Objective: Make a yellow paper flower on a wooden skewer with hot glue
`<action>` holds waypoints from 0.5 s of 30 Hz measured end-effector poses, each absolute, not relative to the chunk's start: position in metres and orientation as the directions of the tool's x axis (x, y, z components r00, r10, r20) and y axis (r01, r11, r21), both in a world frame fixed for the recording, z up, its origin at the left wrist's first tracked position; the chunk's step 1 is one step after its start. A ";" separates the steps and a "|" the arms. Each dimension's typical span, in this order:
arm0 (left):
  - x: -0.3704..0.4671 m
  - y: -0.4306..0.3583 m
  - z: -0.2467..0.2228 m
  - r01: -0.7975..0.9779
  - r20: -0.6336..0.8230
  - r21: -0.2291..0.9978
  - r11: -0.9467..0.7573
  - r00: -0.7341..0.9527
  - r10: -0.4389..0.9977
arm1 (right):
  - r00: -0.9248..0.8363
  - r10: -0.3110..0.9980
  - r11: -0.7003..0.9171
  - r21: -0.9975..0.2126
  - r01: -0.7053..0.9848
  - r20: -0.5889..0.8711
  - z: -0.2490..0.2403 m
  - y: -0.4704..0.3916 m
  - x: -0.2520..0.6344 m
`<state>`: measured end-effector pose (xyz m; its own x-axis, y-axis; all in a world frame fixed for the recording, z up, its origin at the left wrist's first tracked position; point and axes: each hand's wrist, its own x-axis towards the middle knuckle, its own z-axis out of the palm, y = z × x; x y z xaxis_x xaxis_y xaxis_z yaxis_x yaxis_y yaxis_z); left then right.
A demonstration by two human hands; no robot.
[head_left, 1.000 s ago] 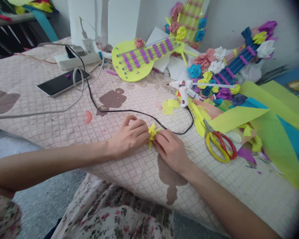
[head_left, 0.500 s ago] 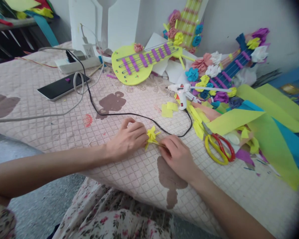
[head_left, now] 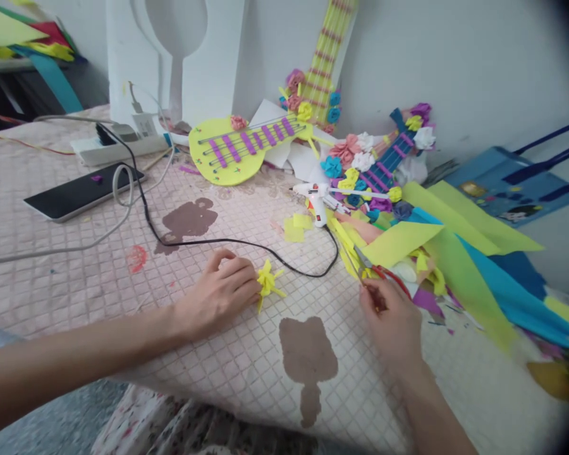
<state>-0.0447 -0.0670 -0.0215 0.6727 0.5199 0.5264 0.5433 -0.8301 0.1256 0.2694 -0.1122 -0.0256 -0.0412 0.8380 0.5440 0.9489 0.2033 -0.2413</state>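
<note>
- Far left: black flat phone-like slab (head_left: 83, 193) lying on quilted pink-white cloth (head_left: 237, 373), small purple scrap on top.
- Left of centre: flat yellow guitar-shaped piece (head_left: 227, 174), purple crossbars and dark strings in place, one pink crinkled flower at its upper edge. Strings and bars look done; flower trim sparse beside its neighbours.
- Left hand (head_left: 218, 300): fingers bent and together, tips closed on the left edge of a small bright-yellow paper piece with thin spreading points (head_left: 267, 282).
- That yellow piece rests at the cloth's middle, apart from every guitar shape. Points spread out, so shaping looks well along; fixing to anything not done. Whether its centre is secured, cannot tell.
- Just beyond it: small pale-yellow paper squares (head_left: 294, 230), loose, flat.
- White glue gun (head_left: 318, 208), red light showing, clear-white stick in its back, nozzle facing left; out of both hands.
- Behind: tall yellow guitar shape with pink bars (head_left: 322, 69), flowers around its lower part. Looks nearly complete.
- Farther right: dark-blue guitar shape with purple bars (head_left: 391, 161), flowers clustered at both ends; also looks nearly complete.
- Right hand (head_left: 393, 316): fingers curled near a thin tan stick (head_left: 359, 272) and red-and-yellow-handled scissors (head_left: 392, 276); what the fingers grip, cannot tell.
</note>
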 end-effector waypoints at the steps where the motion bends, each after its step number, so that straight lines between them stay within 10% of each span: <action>1: -0.045 -0.067 -0.021 0.541 0.528 0.129 -0.831 0.672 0.520 | -0.030 0.847 0.176 -0.226 0.958 0.531 -0.028 -0.112 0.272; 15: -0.047 -0.065 -0.021 0.519 0.516 0.192 -0.833 0.668 0.535 | -0.131 0.891 0.181 -0.075 0.981 0.435 -0.027 -0.078 0.273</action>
<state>-0.0468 -0.0652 -0.0214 0.6682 0.5355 0.5165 0.5189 -0.8329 0.1923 0.2727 -0.0783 -0.0267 -0.1311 0.8911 0.4345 0.9806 0.1809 -0.0752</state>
